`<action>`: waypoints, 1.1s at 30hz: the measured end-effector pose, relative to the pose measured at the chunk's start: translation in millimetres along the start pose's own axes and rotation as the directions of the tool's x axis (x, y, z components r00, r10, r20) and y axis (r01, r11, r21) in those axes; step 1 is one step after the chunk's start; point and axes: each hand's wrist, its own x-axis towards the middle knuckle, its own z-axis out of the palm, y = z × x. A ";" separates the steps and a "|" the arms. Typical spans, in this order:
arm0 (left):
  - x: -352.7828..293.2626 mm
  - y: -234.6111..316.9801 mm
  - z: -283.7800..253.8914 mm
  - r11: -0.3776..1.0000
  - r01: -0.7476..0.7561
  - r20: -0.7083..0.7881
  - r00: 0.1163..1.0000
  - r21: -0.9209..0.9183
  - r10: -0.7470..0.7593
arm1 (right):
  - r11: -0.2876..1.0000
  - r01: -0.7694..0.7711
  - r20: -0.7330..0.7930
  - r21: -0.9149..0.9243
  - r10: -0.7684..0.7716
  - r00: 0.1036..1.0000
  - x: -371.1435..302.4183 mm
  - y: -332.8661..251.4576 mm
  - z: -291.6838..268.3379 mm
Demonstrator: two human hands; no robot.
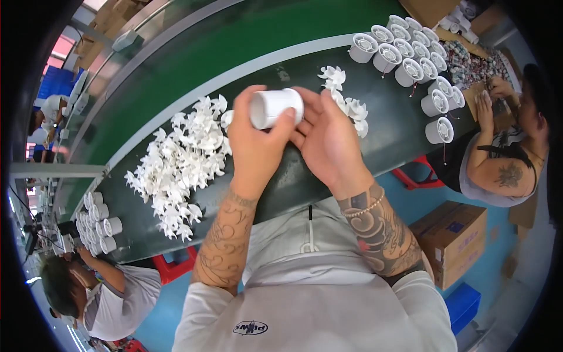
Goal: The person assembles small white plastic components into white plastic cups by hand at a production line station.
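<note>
One white cylinder (274, 108) is held above a dark green worktable (387, 135), the left hand (258, 138) grasping it with the thumb laid along its near side. Just right of the cylinder, the right hand (328, 135) turns its palm toward it, fingers spread behind its end; whether those fingertips grip cannot be told. Left of the cylinder spreads a large pile of white bladed parts (182, 161), and a smaller group of bladed parts (353, 108) lies to its right, partly behind the right hand. Well to the right of the cylinder stand rows of white round housings (402, 48), some trailing thin wires, near a seated co-worker (498, 164) with both hands at a piece of cardboard. Well to the left of it, another batch of white cylinders (100, 211) sits beside a second co-worker (120, 293). Beyond the cylinder runs a bright green belt (234, 47); below and right of it, a cardboard box (448, 240) rests on the blue floor (404, 202).
</note>
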 end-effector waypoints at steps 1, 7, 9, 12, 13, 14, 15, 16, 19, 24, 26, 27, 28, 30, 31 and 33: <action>5.6 -1.6 -0.5 0.994 0.094 -0.030 0.995 -0.051 -0.095 | 0.996 -0.035 0.030 -0.078 0.037 0.999 1.3 -1.3 -3.2; 12.7 -2.8 -6.1 0.893 0.155 -0.135 0.964 -0.422 -0.230 | -0.143 0.578 0.583 -0.803 -0.388 0.714 -4.4 19.9 -26.8; 12.1 5.4 -17.3 0.929 0.191 -0.003 0.979 -0.316 -0.202 | -0.238 0.516 0.560 -0.823 -0.183 0.808 -2.9 26.7 -30.3; 2.5 -3.7 -20.0 0.837 0.408 0.185 0.913 -0.364 -0.364 | -0.247 0.472 0.519 -0.846 -0.185 0.834 -4.7 25.6 -19.1; -2.2 -8.5 -22.1 0.834 0.407 0.197 0.913 -0.372 -0.357 | -0.262 0.427 0.475 -0.866 -0.162 0.865 -8.0 24.7 -15.8; -3.9 -14.6 -23.3 0.774 0.449 0.200 0.893 -0.448 -0.402 | -0.235 0.476 0.524 -0.848 -0.231 0.820 -8.3 25.8 -18.2; -5.0 -18.2 -26.0 0.702 0.488 0.214 0.869 -0.519 -0.446 | -0.161 0.524 0.548 -0.836 -0.243 0.800 -8.8 34.0 -20.7; -6.0 -21.4 -29.5 0.639 0.494 0.202 0.856 -0.589 -0.476 | -0.006 0.551 0.536 -0.835 -0.240 0.809 -8.5 42.2 -24.2; -8.3 -7.8 -44.8 0.576 0.482 0.157 0.839 -0.660 -0.521 | 0.252 0.633 0.611 -0.732 -0.167 0.774 -10.2 52.8 -23.3; -14.4 6.1 -62.5 0.897 0.315 0.109 0.949 -0.312 -0.295 | 0.126 0.612 0.593 -0.781 -0.162 0.789 -43.0 14.8 -8.7; -9.7 20.0 -65.9 0.996 0.011 0.126 0.992 0.088 -0.022 | 0.051 0.620 0.608 -0.783 -0.152 0.779 -58.1 -11.7 -4.9; -14.8 25.7 -62.2 0.994 0.103 0.169 0.980 0.022 -0.105 | -0.019 0.620 0.615 -0.785 -0.142 0.775 -62.6 -22.4 -4.9; -15.2 31.5 -55.1 0.984 0.145 0.157 0.979 -0.102 -0.128 | -0.133 0.608 0.622 -0.782 -0.113 0.775 -66.7 -26.1 -2.8; -11.0 42.6 -39.4 0.896 0.300 0.186 0.950 -0.327 -0.250 | -0.218 0.615 0.648 -0.757 -0.132 0.750 -65.0 -27.2 3.1; -7.3 48.3 -32.2 0.810 0.409 0.233 0.911 -0.420 -0.340 | -0.303 0.604 0.663 -0.737 -0.154 0.732 -63.5 -27.1 6.7; 3.1 51.0 -15.8 0.734 0.441 0.152 0.891 -0.517 -0.428 | -0.318 0.546 0.624 -0.775 -0.250 0.740 -57.5 -51.4 12.4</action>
